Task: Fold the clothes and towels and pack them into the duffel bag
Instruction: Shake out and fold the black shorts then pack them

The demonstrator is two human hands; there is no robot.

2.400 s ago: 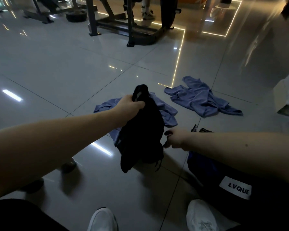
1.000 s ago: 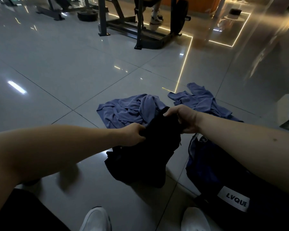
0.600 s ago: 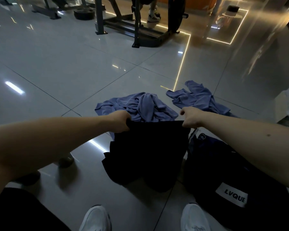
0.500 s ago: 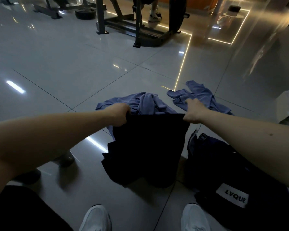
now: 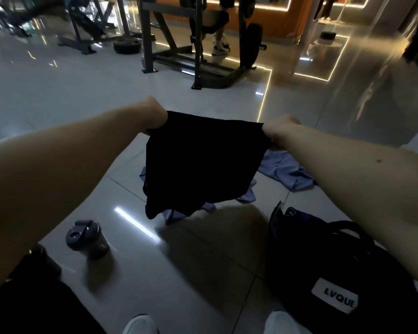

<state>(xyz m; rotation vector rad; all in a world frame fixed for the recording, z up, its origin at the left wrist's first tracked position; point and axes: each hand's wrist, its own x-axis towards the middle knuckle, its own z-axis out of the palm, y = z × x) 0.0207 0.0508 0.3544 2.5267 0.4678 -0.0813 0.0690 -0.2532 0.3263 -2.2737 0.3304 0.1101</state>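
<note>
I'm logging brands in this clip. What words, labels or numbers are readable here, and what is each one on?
"LVQUE": on the white patch on the side of the dark duffel bag.
No other text can be read: the cup on the floor and the black garment held up by both hands show no lettering.

A: Clothes in the gym, counted?
B: One black garment (image 5: 203, 165), two blue tops (image 5: 285, 169) (image 5: 174, 214).
A: And the rest?
B: Two hands (image 5: 155, 114) (image 5: 279, 127), one bag (image 5: 323, 261), one cup (image 5: 87, 237), two shoes (image 5: 140, 325) (image 5: 281, 323) at the near edge.
</note>
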